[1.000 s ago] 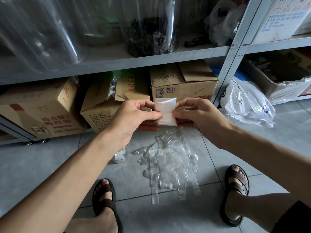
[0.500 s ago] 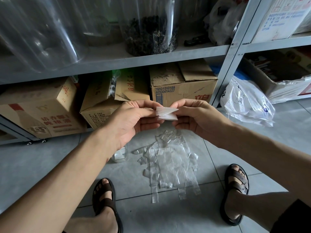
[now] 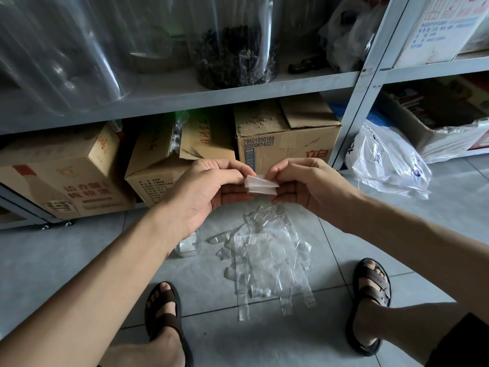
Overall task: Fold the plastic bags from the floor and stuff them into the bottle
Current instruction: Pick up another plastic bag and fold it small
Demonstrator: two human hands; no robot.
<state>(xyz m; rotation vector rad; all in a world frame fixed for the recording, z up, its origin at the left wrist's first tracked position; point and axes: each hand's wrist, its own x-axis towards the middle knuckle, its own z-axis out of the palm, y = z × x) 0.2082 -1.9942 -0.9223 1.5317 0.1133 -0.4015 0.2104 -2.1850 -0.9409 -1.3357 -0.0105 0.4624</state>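
Behind both hands stands a grey metal shelving unit [image 3: 185, 99], with cardboard boxes [image 3: 285, 144] in a row under its lower shelf just beyond the knuckles. A grey tiled floor [image 3: 53, 260] spreads out below the hands. Out past the right hand a crumpled white carrier bag [image 3: 389, 162] lies against the shelf post.

Both forearms reach in from the near corners and meet in the middle, wrists raised above the floor. Directly beneath the hands lies a loose pile of clear plastic bags [image 3: 267, 258], its long axis running from the shelving toward the person, thin strips trailing off at the near end.

The left hand [image 3: 209, 186] is turned thumb side up, fingers curled and thumb pressed down on the left end of the bag. The right hand [image 3: 304, 184] mirrors it, fingers curled under, pinching the right end.

Under the left wrist, a small clear bottle [image 3: 188, 246] stands on the floor, mostly hidden by the arm.

Between the fingertips sits the folded bag [image 3: 260, 184], a short whitish strip held in the air. Its long axis runs from hand to hand, with stacked layers showing along the near edge.
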